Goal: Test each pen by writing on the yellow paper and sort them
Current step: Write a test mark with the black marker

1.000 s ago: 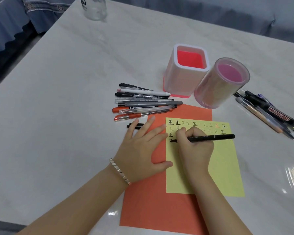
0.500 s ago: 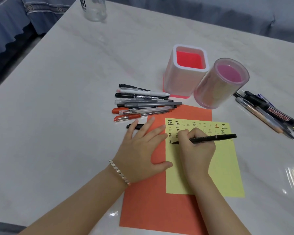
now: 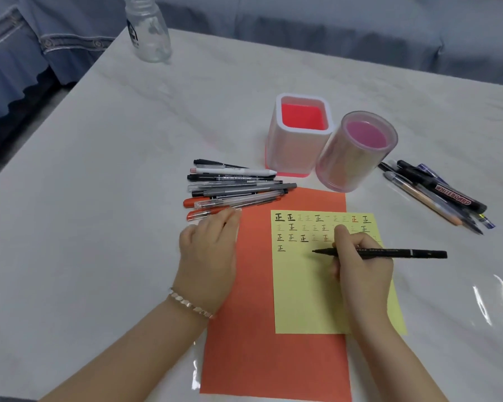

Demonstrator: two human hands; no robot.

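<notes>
Fingers (image 3: 342,234) of right hand (image 3: 363,265) pinch pen (image 3: 404,253), tip at paper (image 3: 308,300) right of its last mark (image 3: 281,248), placed for writing | left hand (image 3: 206,253) left of paper, fingers curled, grip unclear

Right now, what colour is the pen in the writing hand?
The pen is black, clearest in the head view.
</notes>
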